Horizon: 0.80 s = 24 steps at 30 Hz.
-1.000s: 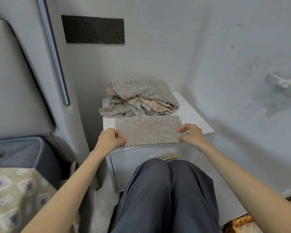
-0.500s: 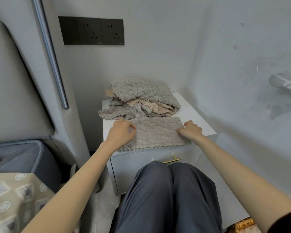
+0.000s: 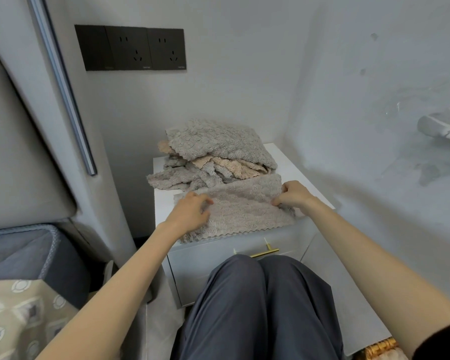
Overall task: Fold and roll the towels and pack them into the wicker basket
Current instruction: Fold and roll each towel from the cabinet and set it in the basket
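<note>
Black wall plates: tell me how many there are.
3, in one row above the towel pile: left plate, with no holes visible; middle plate and right plate, each with socket holes. None appears hidden.

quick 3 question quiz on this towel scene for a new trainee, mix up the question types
1. True or false: the spread towel lies on the white nightstand, in front of the towel pile.
2. The right hand pinches which part of the spread towel? A) its scalloped near edge B) its right edge C) its left end
3. In which corner of the head view does the wicker basket show?

Key: 1 true; 2 B; 3 bottom right
</note>
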{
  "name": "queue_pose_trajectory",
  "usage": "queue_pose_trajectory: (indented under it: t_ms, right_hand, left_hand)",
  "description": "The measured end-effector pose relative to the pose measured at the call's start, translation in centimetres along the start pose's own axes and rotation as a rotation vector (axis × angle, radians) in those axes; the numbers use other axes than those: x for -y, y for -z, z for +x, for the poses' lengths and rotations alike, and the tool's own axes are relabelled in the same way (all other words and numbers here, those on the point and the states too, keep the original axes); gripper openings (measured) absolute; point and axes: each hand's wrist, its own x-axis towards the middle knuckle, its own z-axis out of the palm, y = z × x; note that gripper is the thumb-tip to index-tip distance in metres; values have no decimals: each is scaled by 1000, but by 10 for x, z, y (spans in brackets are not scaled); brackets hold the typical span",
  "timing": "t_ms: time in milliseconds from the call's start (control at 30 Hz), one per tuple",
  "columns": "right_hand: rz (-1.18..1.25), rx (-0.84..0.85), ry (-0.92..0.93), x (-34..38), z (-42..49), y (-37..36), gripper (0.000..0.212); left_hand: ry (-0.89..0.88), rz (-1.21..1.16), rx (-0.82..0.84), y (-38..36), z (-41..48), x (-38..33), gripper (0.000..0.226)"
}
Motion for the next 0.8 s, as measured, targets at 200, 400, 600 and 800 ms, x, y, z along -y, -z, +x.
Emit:
queue_pose_trajectory:
  t_ms: [200,400,600,800]
  right_hand:
    - [133,-53,293,28,-18,25,25]
    - [-72,-267,531,78,-17,29,37]
    - [-265,-355,678,131,5,20,40]
    - [-307,-399,772,166,25,-3,33]
  left_hand:
    - [57,-54,-61,4,2,3,64]
    - [119,-76,-53,9,1,11,69]
    - [149,-131,9,13,-3,20,50]
    - [142,-185,43,6,-2,21,32]
